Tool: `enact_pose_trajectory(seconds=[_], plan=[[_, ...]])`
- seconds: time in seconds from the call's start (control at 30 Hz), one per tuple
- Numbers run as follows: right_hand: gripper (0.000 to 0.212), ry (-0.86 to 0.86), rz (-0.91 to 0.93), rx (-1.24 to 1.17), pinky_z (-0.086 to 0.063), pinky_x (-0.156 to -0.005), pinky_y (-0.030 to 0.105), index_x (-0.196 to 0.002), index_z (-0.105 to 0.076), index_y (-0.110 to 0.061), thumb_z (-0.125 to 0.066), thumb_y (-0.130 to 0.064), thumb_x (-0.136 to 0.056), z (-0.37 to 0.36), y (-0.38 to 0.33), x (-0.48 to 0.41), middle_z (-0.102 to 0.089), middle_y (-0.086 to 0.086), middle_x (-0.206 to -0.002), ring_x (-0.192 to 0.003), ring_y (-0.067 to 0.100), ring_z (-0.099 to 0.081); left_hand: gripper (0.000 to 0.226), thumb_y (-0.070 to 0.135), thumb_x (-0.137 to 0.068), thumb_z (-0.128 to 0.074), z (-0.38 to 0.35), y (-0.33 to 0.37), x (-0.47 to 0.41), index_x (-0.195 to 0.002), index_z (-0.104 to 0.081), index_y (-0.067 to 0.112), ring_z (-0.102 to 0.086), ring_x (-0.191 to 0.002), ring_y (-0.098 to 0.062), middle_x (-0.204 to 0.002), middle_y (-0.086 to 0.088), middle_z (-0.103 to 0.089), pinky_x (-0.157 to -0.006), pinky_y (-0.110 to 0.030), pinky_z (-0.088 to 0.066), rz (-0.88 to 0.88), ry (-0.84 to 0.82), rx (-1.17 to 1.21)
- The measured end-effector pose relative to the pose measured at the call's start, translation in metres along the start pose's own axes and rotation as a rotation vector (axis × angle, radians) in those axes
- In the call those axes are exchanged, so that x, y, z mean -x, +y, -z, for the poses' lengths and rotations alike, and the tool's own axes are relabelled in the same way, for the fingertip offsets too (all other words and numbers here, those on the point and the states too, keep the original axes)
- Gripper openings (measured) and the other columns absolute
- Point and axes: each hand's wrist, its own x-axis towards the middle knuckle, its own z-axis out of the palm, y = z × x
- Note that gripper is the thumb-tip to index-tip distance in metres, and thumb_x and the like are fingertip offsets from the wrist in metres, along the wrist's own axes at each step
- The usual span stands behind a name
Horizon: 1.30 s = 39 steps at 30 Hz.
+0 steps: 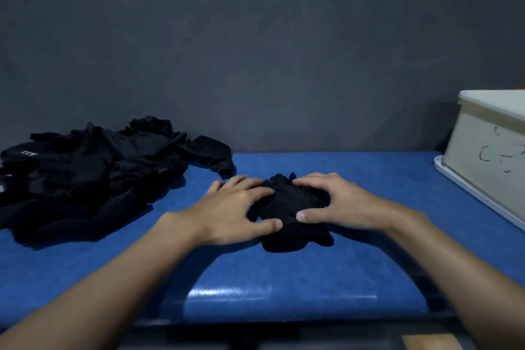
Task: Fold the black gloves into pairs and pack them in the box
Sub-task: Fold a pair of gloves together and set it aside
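Folding one glove pair (289,216), the left hand (235,207) pressed it flat-fingered while the right hand (338,202) gripped it; a big glove pile (93,176) awaited folding, nothing visibly packed in the box (494,150).

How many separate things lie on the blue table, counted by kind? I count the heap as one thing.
Heap of loose black fabric gloves: 1
Folded black glove bundle: 1
Cream rectangular plastic box: 1
White flat tray under the box: 1
Total: 4
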Motion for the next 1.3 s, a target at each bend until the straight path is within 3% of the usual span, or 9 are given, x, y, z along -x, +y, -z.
enact_pose_trajectory(seconds=[0.13, 0.3, 0.43, 0.6, 0.77, 0.87, 0.97, 1.1, 1.3], plan=[[0.075, 0.041, -0.015, 0.063, -0.017, -0.102, 0.034, -0.146, -0.04, -0.033, -0.07, -0.055, -0.081, -0.002, -0.003, -0.002, -0.039, -0.025, -0.141, -0.134, 0.005, -0.03, 0.079, 0.077, -0.086, -0.042, 0.003, -0.003, -0.002, -0.153, -0.022, 0.042, -0.006, -0.152, -0.019, -0.163, 0.012, -0.02, -0.12, -0.044, -0.009, 0.035, -0.028, -0.087], [0.078, 0.084, 0.037, -0.019, -0.024, -0.113, 0.04, -0.139, -0.045, -0.04, -0.068, -0.069, -0.07, 0.001, -0.002, -0.001, -0.041, -0.029, -0.136, -0.131, 0.004, -0.034, 0.084, 0.079, -0.083, -0.04, 0.002, -0.002, 0.0, -0.154, -0.025, 0.037, 0.001, -0.152, -0.01, -0.165, 0.01, -0.012, -0.123, -0.044, -0.007, -0.002, 0.019, -0.046], [0.064, 0.034, 0.103, -0.075, -0.031, -0.114, 0.04, -0.122, -0.056, -0.053, -0.069, -0.072, -0.062, 0.007, 0.003, 0.004, -0.049, -0.032, -0.132, -0.129, -0.006, -0.038, 0.095, 0.083, -0.072, -0.025, 0.002, -0.003, 0.002, -0.151, -0.034, 0.032, -0.013, -0.146, -0.003, -0.158, 0.014, -0.027, -0.121, -0.036, -0.011, -0.074, 0.062, 0.002], [0.067, -0.138, 0.058, 0.115, -0.009, -0.119, 0.035, -0.141, -0.044, -0.044, -0.068, -0.059, -0.08, 0.008, 0.004, 0.011, -0.03, -0.032, -0.149, -0.141, -0.005, -0.017, 0.084, 0.078, -0.084, -0.035, -0.001, -0.007, 0.001, -0.154, -0.029, 0.032, -0.013, -0.149, -0.002, -0.161, 0.015, -0.024, -0.123, -0.038, -0.007, -0.085, -0.014, -0.056], [0.072, -0.132, 0.004, 0.153, -0.009, -0.12, 0.041, -0.143, -0.042, -0.041, -0.068, -0.06, -0.08, 0.013, 0.002, 0.011, -0.028, -0.031, -0.151, -0.145, -0.001, -0.01, 0.076, 0.071, -0.091, -0.039, -0.002, -0.004, -0.006, -0.156, -0.022, 0.034, 0.001, -0.152, -0.004, -0.165, 0.013, -0.013, -0.124, -0.041, 0.001, -0.06, -0.035, -0.04], [0.069, -0.113, 0.019, 0.133, -0.011, -0.12, 0.042, -0.139, -0.047, -0.041, -0.072, -0.059, -0.077, 0.015, 0.0, 0.009, -0.033, -0.034, -0.144, -0.144, 0.001, -0.012, 0.084, 0.08, -0.081, -0.027, 0.003, -0.008, -0.007, -0.152, -0.032, 0.036, -0.007, -0.152, -0.008, -0.161, 0.012, -0.025, -0.124, -0.041, -0.007, -0.066, 0.054, -0.031], [0.063, -0.065, 0.045, 0.03, -0.02, -0.119, 0.045, -0.118, -0.053, -0.058, -0.069, -0.078, -0.061, 0.014, 0.002, 0.004, -0.039, -0.042, -0.132, -0.139, -0.004, -0.024, 0.086, 0.079, -0.076, -0.017, 0.011, -0.02, -0.004, -0.143, -0.046, 0.033, -0.02, -0.147, -0.012, -0.152, 0.008, -0.039, -0.12, -0.038, -0.016, -0.047, 0.201, -0.049], [0.076, -0.026, 0.054, -0.012, -0.027, -0.116, 0.042, -0.116, -0.051, -0.062, -0.059, -0.094, -0.047, 0.006, 0.007, -0.009, -0.046, -0.031, -0.133, -0.134, -0.001, -0.035, 0.079, 0.07, -0.083, -0.014, 0.021, -0.043, -0.001, -0.133, -0.057, 0.026, -0.031, -0.141, -0.016, -0.143, 0.005, -0.049, -0.117, -0.037, -0.02, 0.032, 0.373, -0.137], [0.063, 0.066, 0.108, 0.0, -0.016, -0.118, 0.033, -0.131, -0.054, -0.039, -0.077, -0.054, -0.074, -0.002, -0.025, -0.032, -0.05, -0.024, -0.133, -0.134, -0.007, -0.029, 0.057, 0.058, -0.097, -0.029, 0.036, -0.067, -0.013, -0.137, -0.053, 0.025, -0.022, -0.148, -0.026, -0.15, -0.004, -0.043, -0.121, -0.04, -0.007, 0.193, 0.399, -0.175]])
